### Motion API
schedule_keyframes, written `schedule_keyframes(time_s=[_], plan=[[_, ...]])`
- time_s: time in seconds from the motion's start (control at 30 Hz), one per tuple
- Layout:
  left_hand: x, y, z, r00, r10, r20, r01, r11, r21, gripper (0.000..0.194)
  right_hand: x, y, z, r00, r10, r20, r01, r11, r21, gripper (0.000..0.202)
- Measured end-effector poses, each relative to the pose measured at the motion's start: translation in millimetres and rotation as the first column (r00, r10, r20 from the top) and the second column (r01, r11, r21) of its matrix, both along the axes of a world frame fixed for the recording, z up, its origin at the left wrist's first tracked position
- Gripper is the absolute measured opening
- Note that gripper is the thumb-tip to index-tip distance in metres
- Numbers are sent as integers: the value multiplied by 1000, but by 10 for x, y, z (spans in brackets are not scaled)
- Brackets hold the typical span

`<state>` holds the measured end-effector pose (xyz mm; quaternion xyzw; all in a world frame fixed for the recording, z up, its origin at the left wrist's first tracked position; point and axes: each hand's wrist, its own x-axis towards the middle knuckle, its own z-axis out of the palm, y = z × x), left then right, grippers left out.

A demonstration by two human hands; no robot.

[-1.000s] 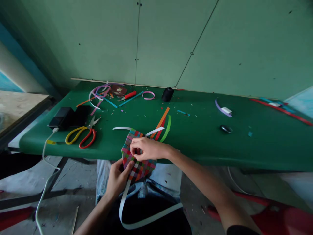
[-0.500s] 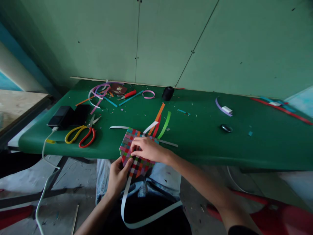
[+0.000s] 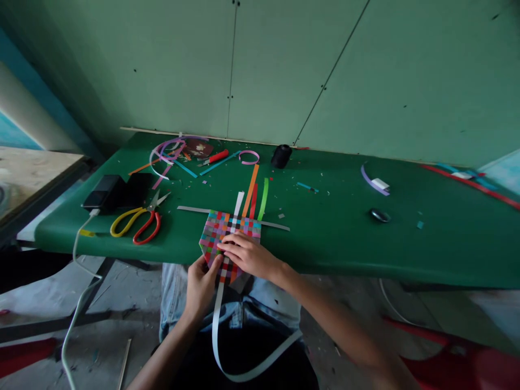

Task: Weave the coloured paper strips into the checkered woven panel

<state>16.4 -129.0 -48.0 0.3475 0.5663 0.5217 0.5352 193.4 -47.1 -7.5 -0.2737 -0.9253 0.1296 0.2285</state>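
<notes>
A woven piece of many-coloured strips [image 3: 211, 230] rests against the front edge of the green table, over my lap. My left hand [image 3: 203, 284] grips its lower left edge, thumb on top and fingers underneath. Across its middle lies my right hand [image 3: 247, 253], fingers together and pressed on the weave. White, orange [image 3: 251, 189], red and green [image 3: 264, 199] strip ends stick up from its far edge, and pale ends stick out at both sides. A long white strip [image 3: 217, 330] hangs from the near edge and curves over my lap.
Scissors [image 3: 142, 222] with yellow and red handles lie left, beside a black box [image 3: 104, 193] with a white cable. Further back are a red-handled cutter [image 3: 218, 156], loose strips and a black spool [image 3: 281, 156]. A dark oval object [image 3: 379, 215] sits at right.
The woven piece has turned slightly and lies straighter, its far strip ends now more upright. My right hand has shifted slightly and its fingers lie flatter on the weave.
</notes>
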Motion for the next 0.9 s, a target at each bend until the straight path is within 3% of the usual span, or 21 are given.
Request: schedule_keyframes(time_s=[0.3,0.77,0.9], plan=[[-1,4,-30,999,1,41,-1,1000,1,43,-15,67,8,997,48,56,-49,999,15,31],[57,10,-67,982,23,189,-18,1000,-25,44,128,234,-25,958,276,77,-282,957,69,36],[47,25,-36,985,-1,175,-2,1000,15,46,173,323,-71,979,202,-10,-202,979,13,47]])
